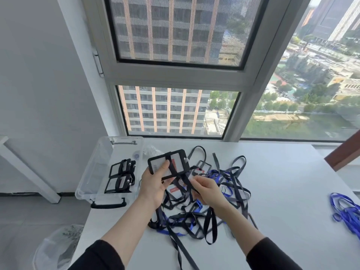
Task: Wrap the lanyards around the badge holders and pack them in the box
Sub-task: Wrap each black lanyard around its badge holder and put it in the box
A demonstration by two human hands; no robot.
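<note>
My left hand (153, 184) grips a black badge holder (167, 162) and holds it up above the white table (282, 182), thumb on its clear front. A black lanyard (186, 180) runs across the holder and down to my right hand (206, 190), which pinches the strap just right of the holder. Below both hands lies a tangled pile of black and blue lanyards with badge holders (204, 207). To the left stands a clear plastic box (91, 172) with two wrapped badge holders (121, 176) inside.
Loose blue lanyards (344, 211) lie at the table's right edge. A crumpled clear bag (151, 151) sits behind the box. A waste bin (58, 248) stands on the floor at lower left. A large window runs behind the table.
</note>
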